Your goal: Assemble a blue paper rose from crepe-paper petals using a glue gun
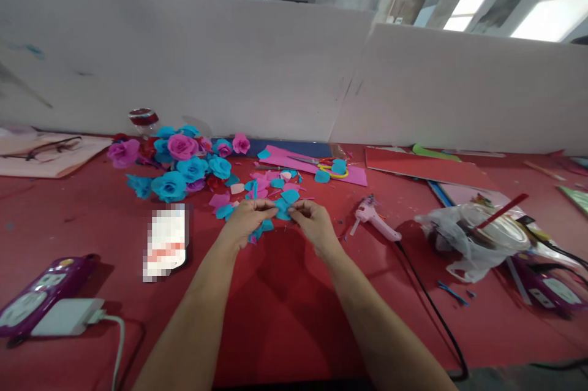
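Between my two hands is a blue paper petal piece [283, 209], pinched at its left side by my left hand [250, 219] and at its right side by my right hand [313, 223]. Both hands are closed, thumbs against fingers. A thin blue strip rises by my left hand. Loose pink paper petals [219, 200] and blue ones lie around and behind the hands. Beyond them, yellow-handled scissors [334, 171] rest on a pink paper sheet [357, 176]. To the left stands a bunch of blue, pink and red paper flowers [182, 164].
A pink glue gun [374, 219] with a black cord lies right of my hands. Farther right is a cup in a plastic bag [473, 241]. A pixelated phone-like object [166, 242], a purple power strip [50, 290] and a white charger [68, 316] are left. A pale partition [184, 60] borders the red table.
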`<control>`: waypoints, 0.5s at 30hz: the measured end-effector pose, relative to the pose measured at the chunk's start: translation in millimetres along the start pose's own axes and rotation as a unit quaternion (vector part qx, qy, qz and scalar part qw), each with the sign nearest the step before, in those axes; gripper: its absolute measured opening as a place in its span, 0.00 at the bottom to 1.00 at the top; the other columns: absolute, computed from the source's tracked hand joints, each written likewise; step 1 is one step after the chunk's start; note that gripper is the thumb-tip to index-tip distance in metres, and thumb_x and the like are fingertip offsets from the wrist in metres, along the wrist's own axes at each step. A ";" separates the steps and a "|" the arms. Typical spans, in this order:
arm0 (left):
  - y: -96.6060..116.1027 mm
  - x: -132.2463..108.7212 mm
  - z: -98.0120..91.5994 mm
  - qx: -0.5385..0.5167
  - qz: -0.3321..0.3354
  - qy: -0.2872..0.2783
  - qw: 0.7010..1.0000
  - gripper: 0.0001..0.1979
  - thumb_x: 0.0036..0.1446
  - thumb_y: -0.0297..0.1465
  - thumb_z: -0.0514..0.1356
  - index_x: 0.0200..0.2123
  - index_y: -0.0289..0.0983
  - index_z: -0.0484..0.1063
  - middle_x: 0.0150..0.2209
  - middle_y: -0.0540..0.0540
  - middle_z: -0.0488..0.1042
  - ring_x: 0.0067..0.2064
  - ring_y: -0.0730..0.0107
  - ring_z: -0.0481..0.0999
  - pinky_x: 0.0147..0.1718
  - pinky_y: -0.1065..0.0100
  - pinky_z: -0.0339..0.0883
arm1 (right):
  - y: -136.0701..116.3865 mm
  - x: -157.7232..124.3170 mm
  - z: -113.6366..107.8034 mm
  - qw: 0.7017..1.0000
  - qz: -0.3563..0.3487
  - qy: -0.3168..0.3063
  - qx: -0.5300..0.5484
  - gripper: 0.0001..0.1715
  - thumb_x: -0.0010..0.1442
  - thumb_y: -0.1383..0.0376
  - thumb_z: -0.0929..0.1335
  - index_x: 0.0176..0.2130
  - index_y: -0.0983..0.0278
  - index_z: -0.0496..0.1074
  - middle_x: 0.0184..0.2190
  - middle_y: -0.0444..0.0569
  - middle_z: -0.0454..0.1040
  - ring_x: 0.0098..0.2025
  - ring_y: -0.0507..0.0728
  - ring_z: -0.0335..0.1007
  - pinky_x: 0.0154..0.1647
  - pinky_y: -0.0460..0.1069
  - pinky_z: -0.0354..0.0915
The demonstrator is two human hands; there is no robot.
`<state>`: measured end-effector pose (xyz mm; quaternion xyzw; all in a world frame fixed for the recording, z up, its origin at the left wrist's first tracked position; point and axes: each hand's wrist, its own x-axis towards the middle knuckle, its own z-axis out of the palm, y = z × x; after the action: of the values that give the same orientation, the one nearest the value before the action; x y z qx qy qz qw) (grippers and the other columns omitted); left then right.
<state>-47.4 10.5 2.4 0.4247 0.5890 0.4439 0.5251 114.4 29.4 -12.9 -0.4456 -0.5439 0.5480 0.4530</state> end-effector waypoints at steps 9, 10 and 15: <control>3.5 -3.4 7.8 -0.035 0.017 0.040 0.998 0.13 0.36 0.36 0.70 0.28 0.36 0.78 0.22 0.49 0.74 0.16 0.83 0.53 0.15 0.74 0.44 | -1.6 -1.8 1.8 1.000 0.000 0.008 0.020 0.09 0.47 0.60 0.70 0.27 0.64 0.71 0.21 0.43 0.73 0.23 0.51 0.68 0.29 0.47 0.63; 3.4 -3.4 7.8 -0.032 0.017 0.041 0.998 0.12 0.35 0.34 0.70 0.26 0.36 0.78 0.22 0.49 0.74 0.17 0.82 0.57 0.16 0.74 0.46 | -1.2 -2.0 2.3 1.000 -0.002 0.003 0.017 0.09 0.47 0.60 0.70 0.26 0.64 0.71 0.21 0.43 0.73 0.23 0.52 0.68 0.29 0.47 0.63; -4.0 5.4 -11.5 -0.033 0.017 0.134 0.990 0.09 0.33 0.31 0.70 0.22 0.36 0.77 0.21 0.49 0.74 0.23 0.75 0.67 0.23 0.73 0.58 | 1.0 2.4 -5.3 0.999 -0.013 0.046 -0.008 0.08 0.47 0.60 0.69 0.26 0.63 0.71 0.20 0.43 0.73 0.23 0.52 0.67 0.29 0.47 0.63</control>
<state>-59.5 13.8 -2.2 0.3539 0.6320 0.5244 0.4476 119.2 32.8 -14.0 -0.4673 -0.5325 0.5163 0.4811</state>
